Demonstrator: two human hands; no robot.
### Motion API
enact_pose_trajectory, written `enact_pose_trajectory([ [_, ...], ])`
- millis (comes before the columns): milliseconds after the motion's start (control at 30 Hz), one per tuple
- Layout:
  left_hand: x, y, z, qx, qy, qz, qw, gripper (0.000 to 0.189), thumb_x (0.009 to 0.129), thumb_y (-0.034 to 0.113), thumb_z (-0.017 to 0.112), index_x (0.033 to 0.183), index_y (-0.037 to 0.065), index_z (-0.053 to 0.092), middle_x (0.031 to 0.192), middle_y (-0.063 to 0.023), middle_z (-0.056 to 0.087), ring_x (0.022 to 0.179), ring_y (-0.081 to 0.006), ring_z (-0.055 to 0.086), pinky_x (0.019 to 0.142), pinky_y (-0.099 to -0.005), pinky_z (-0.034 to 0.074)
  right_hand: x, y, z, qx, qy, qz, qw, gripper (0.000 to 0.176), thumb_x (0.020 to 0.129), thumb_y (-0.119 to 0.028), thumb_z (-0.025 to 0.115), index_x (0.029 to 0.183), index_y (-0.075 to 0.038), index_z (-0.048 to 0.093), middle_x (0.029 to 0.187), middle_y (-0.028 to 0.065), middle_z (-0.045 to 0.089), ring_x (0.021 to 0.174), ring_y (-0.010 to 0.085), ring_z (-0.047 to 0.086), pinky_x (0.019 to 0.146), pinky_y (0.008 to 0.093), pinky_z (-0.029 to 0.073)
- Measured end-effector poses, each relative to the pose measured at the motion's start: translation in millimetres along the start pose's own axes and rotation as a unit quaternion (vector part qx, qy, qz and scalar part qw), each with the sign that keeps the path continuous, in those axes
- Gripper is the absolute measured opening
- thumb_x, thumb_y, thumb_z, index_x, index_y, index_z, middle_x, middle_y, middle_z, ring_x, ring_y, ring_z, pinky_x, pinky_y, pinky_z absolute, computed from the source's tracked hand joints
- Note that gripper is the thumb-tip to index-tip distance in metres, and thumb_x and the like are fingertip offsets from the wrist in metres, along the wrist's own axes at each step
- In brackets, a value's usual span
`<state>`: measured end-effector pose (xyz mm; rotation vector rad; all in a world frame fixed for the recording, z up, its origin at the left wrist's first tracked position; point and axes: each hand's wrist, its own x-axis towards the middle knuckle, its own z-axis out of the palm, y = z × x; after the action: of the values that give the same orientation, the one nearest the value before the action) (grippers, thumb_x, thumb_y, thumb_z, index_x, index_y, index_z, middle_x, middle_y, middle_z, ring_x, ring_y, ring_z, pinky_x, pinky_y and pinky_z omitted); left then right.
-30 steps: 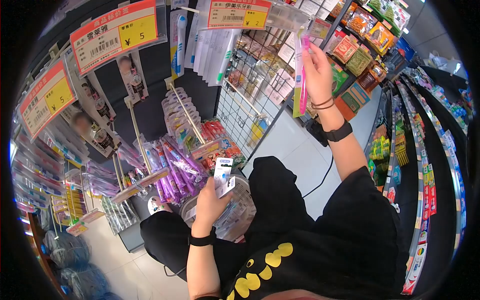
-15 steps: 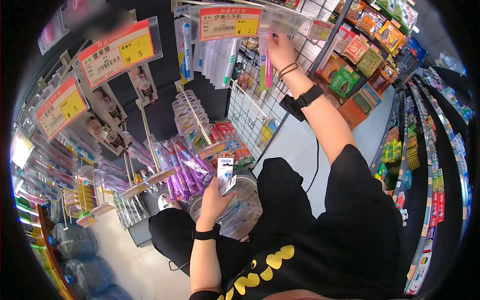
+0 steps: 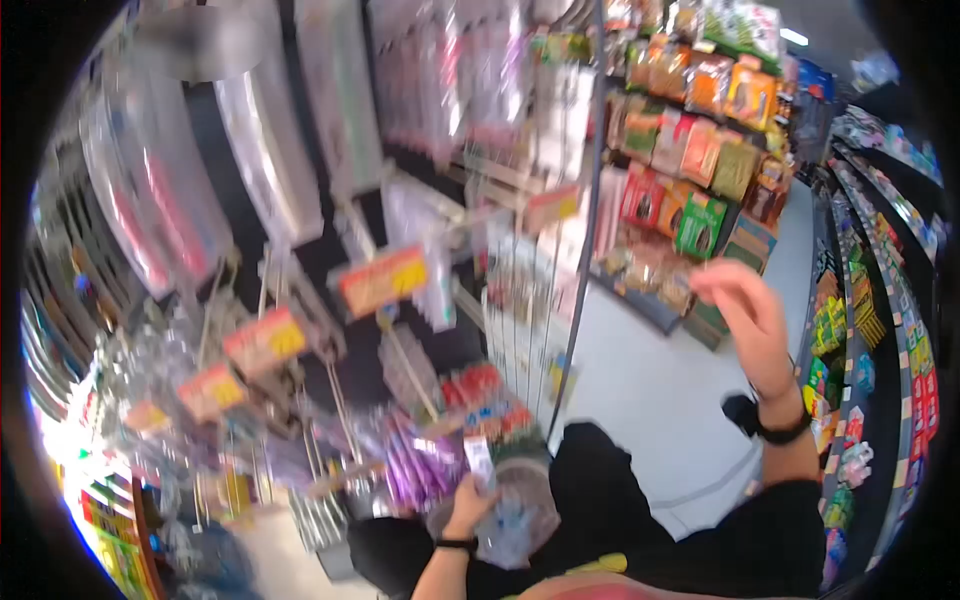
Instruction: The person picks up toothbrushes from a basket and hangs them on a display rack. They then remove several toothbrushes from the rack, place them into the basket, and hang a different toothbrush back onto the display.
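Observation:
My left hand (image 3: 468,508) is closed around a toothbrush pack (image 3: 480,460) with a white card, low in the view. Just beside it stands a round basket (image 3: 541,472) between my knees, with clear plastic packs inside. My right hand (image 3: 748,322) is raised out to the right, away from the rack. Its fingers are loosely curved, thumb apart, and nothing shows in them, though motion blurs them a little.
A hook rack with long clear packs (image 3: 270,150) and red-yellow price tags (image 3: 383,281) fills the left. Purple packs (image 3: 415,462) hang low by the basket. A wire grid panel (image 3: 530,290) edges the rack. Snack shelves (image 3: 690,140) and another aisle shelf (image 3: 880,300) stand right.
My right hand has left the toothbrush hook and swung right and down. The view has shifted up, bringing higher packs into sight. My left hand still holds its pack by the basket.

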<state>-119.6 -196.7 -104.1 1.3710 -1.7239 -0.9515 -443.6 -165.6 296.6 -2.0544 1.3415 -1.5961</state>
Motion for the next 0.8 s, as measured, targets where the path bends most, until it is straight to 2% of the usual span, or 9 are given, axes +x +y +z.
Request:
enact_pose_trajectory([
  [167, -12, 2, 14, 0.023, -0.071, -0.079, 0.994, 0.045, 0.066, 0.026, 0.079, 0.091, -0.001, 0.053, 0.084, -0.0169, 0.061, 0.078, -0.0279, 0.060, 0.069, -0.0375, 0.047, -45, -51, -72, -0.043, 0.045, 0.007, 0.998, 0.017, 0.085, 0.006, 0.046, 0.097, 0.005, 0.058, 0.099, 0.0142, 0.060, 0.095, 0.0228, 0.058, 0.083, 0.0316, 0.045],
  [233, -11, 4, 19, 0.019, -0.063, -0.046, 0.997, 0.045, 0.066, 0.029, 0.081, 0.086, 0.001, 0.052, 0.073, -0.0065, 0.053, 0.068, -0.0164, 0.049, 0.062, -0.0337, 0.043, -49, -62, -71, -0.115, 0.026, -0.150, 0.982, 0.015, 0.082, 0.003, 0.048, 0.093, 0.002, 0.058, 0.099, 0.0165, 0.060, 0.093, 0.0310, 0.060, 0.083, 0.0379, 0.047],
  [400, -5, 74, 10, 0.028, -0.136, -0.024, 0.990, 0.044, 0.071, 0.021, 0.076, 0.101, -0.001, 0.053, 0.089, -0.0181, 0.060, 0.082, -0.0251, 0.059, 0.074, -0.0362, 0.046, -37, -89, -88, -0.167, -0.142, -0.292, 0.931, 0.019, 0.090, -0.029, 0.046, 0.105, -0.021, 0.054, 0.109, 0.0097, 0.053, 0.102, 0.0400, 0.053, 0.091, 0.0647, 0.034],
  [533, -10, 123, -2, 0.038, -0.106, -0.019, 0.993, 0.047, 0.071, 0.019, 0.077, 0.106, 0.001, 0.053, 0.092, -0.0135, 0.060, 0.084, -0.0222, 0.059, 0.076, -0.0343, 0.046, -22, -51, -72, -0.062, -0.016, -0.456, 0.888, 0.027, 0.094, -0.043, 0.041, 0.108, -0.028, 0.057, 0.113, 0.0061, 0.049, 0.111, 0.0428, 0.047, 0.091, 0.0773, 0.023],
  [600, -17, 126, -8, -0.104, -0.077, 0.021, 0.991, 0.050, 0.071, 0.015, 0.077, 0.113, 0.003, 0.052, 0.096, -0.0079, 0.059, 0.086, -0.0173, 0.057, 0.078, -0.0325, 0.046, -17, -38, -62, 0.010, 0.078, -0.450, 0.890, 0.025, 0.094, -0.043, 0.042, 0.105, -0.028, 0.060, 0.110, 0.0061, 0.052, 0.107, 0.0412, 0.051, 0.090, 0.0750, 0.027],
  [633, -21, 136, -24, -0.004, -0.096, -0.009, 0.995, 0.047, 0.071, 0.011, 0.076, 0.111, 0.002, 0.052, 0.096, -0.0076, 0.059, 0.086, -0.0155, 0.056, 0.078, -0.0315, 0.046, -21, -36, -51, 0.061, 0.124, -0.422, 0.896, 0.025, 0.094, -0.043, 0.042, 0.103, -0.028, 0.061, 0.109, 0.0061, 0.053, 0.106, 0.0404, 0.052, 0.089, 0.0738, 0.030],
  [733, -51, 153, -54, 0.024, -0.075, -0.140, 0.987, 0.043, 0.074, 0.004, 0.073, 0.111, 0.001, 0.052, 0.096, -0.0063, 0.058, 0.089, -0.0122, 0.056, 0.078, -0.0290, 0.046, -25, -42, -9, 0.127, -0.037, -0.315, 0.940, 0.017, 0.086, -0.026, 0.055, 0.097, -0.015, 0.062, 0.102, 0.0086, 0.059, 0.095, 0.0337, 0.059, 0.080, 0.0552, 0.043],
  [767, -53, 167, -59, -0.052, -0.018, 0.018, 0.998, 0.042, 0.075, 0.001, 0.071, 0.112, 0.002, 0.051, 0.093, -0.0042, 0.059, 0.086, -0.0113, 0.057, 0.076, -0.0264, 0.047, -25, -26, 10, 0.111, -0.078, -0.323, 0.937, 0.016, 0.083, -0.017, 0.056, 0.097, -0.011, 0.063, 0.102, 0.0098, 0.059, 0.092, 0.0309, 0.060, 0.078, 0.0490, 0.045],
  [800, -60, 174, -66, -0.044, 0.005, -0.004, 0.999, 0.043, 0.075, 0.000, 0.071, 0.113, 0.002, 0.050, 0.092, -0.0034, 0.059, 0.085, -0.0108, 0.057, 0.076, -0.0257, 0.047, -21, -4, 33, 0.111, -0.088, -0.297, 0.944, 0.017, 0.080, -0.008, 0.058, 0.097, -0.007, 0.063, 0.101, 0.0110, 0.060, 0.089, 0.0281, 0.060, 0.075, 0.0429, 0.047],
])
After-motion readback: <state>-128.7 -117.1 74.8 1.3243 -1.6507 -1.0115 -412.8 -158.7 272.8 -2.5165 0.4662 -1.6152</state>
